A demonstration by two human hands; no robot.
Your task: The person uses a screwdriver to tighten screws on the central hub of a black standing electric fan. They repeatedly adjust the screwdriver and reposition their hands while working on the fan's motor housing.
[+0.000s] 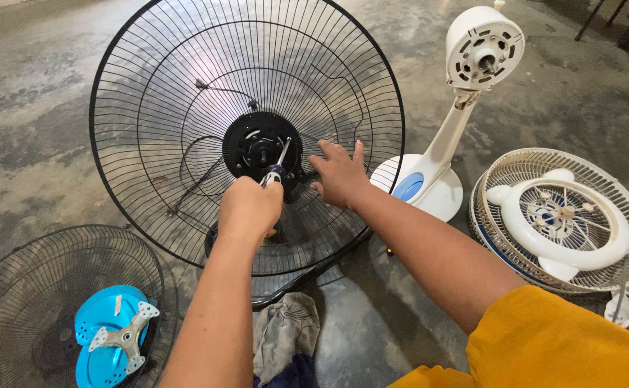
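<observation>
Concrete floor (34, 108) beneath us; our left hand (248, 208) grips a screwdriver (278, 164), our right hand (340, 174) rests open, bracing the black fan guard (149, 86) — we judge the tip could slip off the hub (260, 146).

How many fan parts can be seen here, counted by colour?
Black: 2, the large wire guard held by the right hand while the left hand holds a screwdriver, and a second guard lying on the floor.
Blue: 1, fan blade.
White: 2, stand with motor, cream guard.
Total: 5
</observation>
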